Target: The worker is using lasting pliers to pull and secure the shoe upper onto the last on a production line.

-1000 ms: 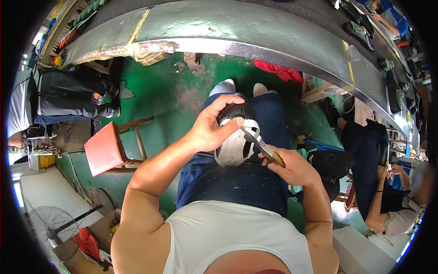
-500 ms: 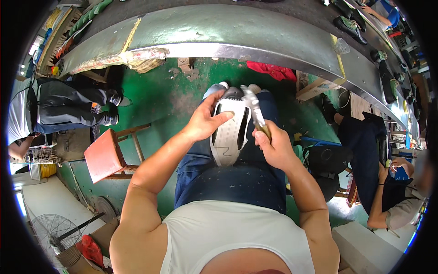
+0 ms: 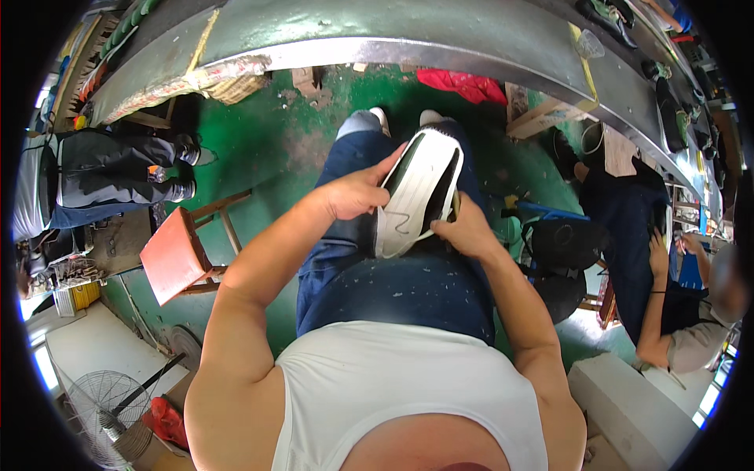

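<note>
An unfinished shoe (image 3: 414, 192) lies bottom up across my thighs, tilted with its far end to the right. Its underside is white with a dark squiggle near the close end, and dark material shows along both sides. My left hand (image 3: 360, 193) is closed on the shoe's left edge, fingers reaching along it. On the right edge near the close end, my right hand (image 3: 469, 226) pinches with thumb and fingers, beside a pale strip. A sliver of olive handle shows by those fingers; the rest of that tool is hidden.
A long metal-edged workbench (image 3: 330, 53) crosses ahead, with dark shoes (image 3: 669, 110) at its right. An orange-topped stool (image 3: 174, 255) stands left, a standing person (image 3: 118, 177) beyond it. At right are a black seat (image 3: 561, 245) and a seated person (image 3: 660, 314). A fan (image 3: 106, 404) is lower left.
The shoe has turned clockwise, its far end swinging right. My right hand has come down to its right edge, and the tool's metal head is out of sight. My left hand has shifted slightly lower.
</note>
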A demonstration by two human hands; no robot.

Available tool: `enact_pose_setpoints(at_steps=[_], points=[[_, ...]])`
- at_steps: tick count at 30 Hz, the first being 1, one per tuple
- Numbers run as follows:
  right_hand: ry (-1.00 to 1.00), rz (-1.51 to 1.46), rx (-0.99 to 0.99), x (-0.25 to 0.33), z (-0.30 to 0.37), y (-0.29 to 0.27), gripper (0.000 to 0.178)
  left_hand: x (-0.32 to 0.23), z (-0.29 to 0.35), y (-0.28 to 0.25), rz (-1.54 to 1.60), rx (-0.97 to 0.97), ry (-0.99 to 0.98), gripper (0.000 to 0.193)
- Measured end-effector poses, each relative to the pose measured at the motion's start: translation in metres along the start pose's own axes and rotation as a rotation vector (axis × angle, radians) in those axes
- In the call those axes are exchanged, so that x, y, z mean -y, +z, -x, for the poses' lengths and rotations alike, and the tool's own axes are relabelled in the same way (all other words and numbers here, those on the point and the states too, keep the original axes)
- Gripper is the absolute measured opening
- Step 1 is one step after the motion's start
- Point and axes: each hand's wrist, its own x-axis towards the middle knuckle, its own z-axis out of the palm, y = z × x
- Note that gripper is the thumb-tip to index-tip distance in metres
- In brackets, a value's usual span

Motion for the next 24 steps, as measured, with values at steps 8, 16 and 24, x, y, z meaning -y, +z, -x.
enact_pose_setpoints(at_steps=[8, 16, 24], points=[[0.011, 0.199, -0.068, -0.026, 0.051, -0.041, 0.043, 0.062, -0.006, 0.005, -0.285, -0.099, 0.098, 0.098], [-0.559, 0.770, -0.054, 0.001, 0.040, -0.039, 0.048, 0.053, 0.000, 0.018, -0.494, -0.091, 0.068, 0.095], [-0.266, 0.703, 0.334, 0.006, 0.017, -0.029, 0.043, 0.052, -0.033, 0.030, 0.130, -0.510, -0.181, 0.077]])
